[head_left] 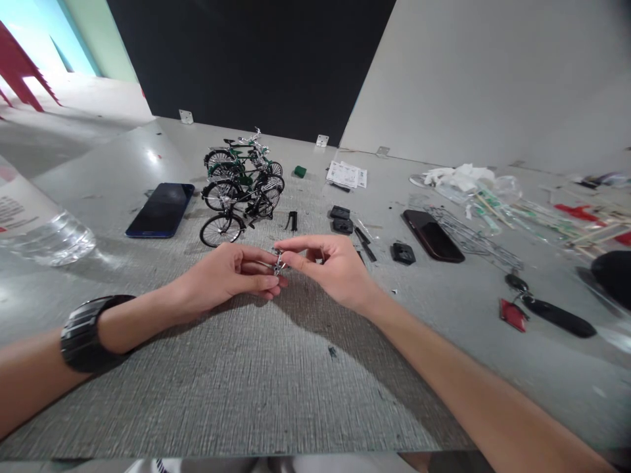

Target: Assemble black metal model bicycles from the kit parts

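Observation:
My left hand and my right hand meet over the middle of the grey textured table. Between their fingertips is a small silver metal part, mostly covered, so its exact kind does not show. Both hands pinch it, the left from below and the side, the right from above. Just beyond them stand several miniature bicycles in black and green, packed close together and upright. A small black piece lies between the bicycles and my right hand.
At left are a dark blue phone and a clear water bottle. Farther right lie small black boxes, folded paper, another phone, keys with a black fob and piled plastic wrappers. A green block sits near the back panel.

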`<state>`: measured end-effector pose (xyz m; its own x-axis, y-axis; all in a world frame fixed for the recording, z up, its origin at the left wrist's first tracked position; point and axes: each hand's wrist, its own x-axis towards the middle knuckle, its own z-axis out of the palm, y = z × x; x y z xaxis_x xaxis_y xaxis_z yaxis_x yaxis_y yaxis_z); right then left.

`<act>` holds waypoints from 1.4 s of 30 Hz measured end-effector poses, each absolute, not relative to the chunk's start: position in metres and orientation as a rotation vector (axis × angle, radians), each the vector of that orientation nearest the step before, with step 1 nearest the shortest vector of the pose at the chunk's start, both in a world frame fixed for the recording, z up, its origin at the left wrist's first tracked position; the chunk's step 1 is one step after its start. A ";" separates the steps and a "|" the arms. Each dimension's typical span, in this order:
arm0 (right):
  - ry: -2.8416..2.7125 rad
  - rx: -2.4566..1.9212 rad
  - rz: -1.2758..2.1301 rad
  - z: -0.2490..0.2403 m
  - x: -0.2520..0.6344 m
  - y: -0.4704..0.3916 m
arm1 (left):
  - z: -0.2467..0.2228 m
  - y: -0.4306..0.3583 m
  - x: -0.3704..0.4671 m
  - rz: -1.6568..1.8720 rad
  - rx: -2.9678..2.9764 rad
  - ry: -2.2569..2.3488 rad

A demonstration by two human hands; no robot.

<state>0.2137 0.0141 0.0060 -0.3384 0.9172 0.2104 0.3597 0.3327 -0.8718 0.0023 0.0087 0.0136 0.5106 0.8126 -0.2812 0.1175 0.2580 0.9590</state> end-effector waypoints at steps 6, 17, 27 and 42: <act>-1.880 -1.109 0.991 0.006 0.214 0.014 | 0.013 0.011 -0.001 0.492 1.300 0.912; -1.967 -1.088 0.811 0.009 0.213 0.011 | 0.013 0.011 -0.001 0.471 1.295 0.905; -1.925 -1.165 0.786 0.010 0.207 0.005 | 0.012 0.012 -0.001 0.434 1.440 0.926; -1.870 -1.130 0.928 0.013 0.205 0.003 | 0.016 0.010 0.000 0.414 1.460 0.932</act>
<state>0.2054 0.0031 0.0133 -0.3299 0.9162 0.2274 0.3730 0.3478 -0.8602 0.0000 0.0102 0.0163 0.6037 0.7457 -0.2819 0.2914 0.1227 0.9487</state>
